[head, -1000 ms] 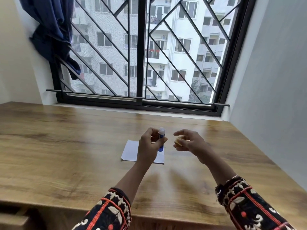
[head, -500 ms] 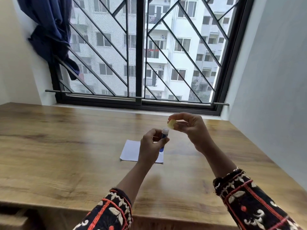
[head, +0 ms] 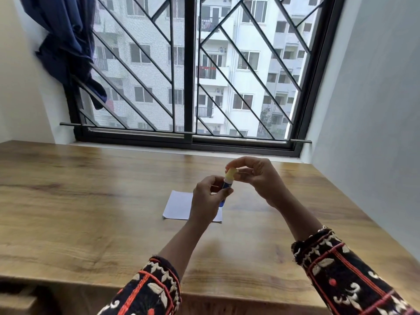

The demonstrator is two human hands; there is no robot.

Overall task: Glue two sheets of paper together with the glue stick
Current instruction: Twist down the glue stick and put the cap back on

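Left hand (head: 208,196): raised above counter, grip closed round blue body of glue stick (head: 225,190), thumb across front, stick near upright, leaning slightly to 1 o'clock.
Right hand (head: 258,176): at 2 o'clock of left hand, fingertips (head: 230,164) pinched on yellow cap (head: 231,172), grip curled shut on it.
Cap: sitting at top end of stick, touching it; fully seated or only resting on, cannot tell.
Glue stick: held in air over far right part of paper, lower end showing below left hand.
Paper (head: 179,204): white, flat on counter, at 7 o'clock of stick, right portion hidden behind left hand and wrist; one sheet or two stacked, cannot tell.
Counter (head: 79,201): wood grain, runs up to window sill.
Sleeves (head: 341,271): dark, red and white embroidery, pushed up forearms.
Window (head: 191,69): at 12 o'clock, black diagonal grille, apartment block outside.
Blue cloth (head: 66,39): hanging at 10 o'clock on grille.
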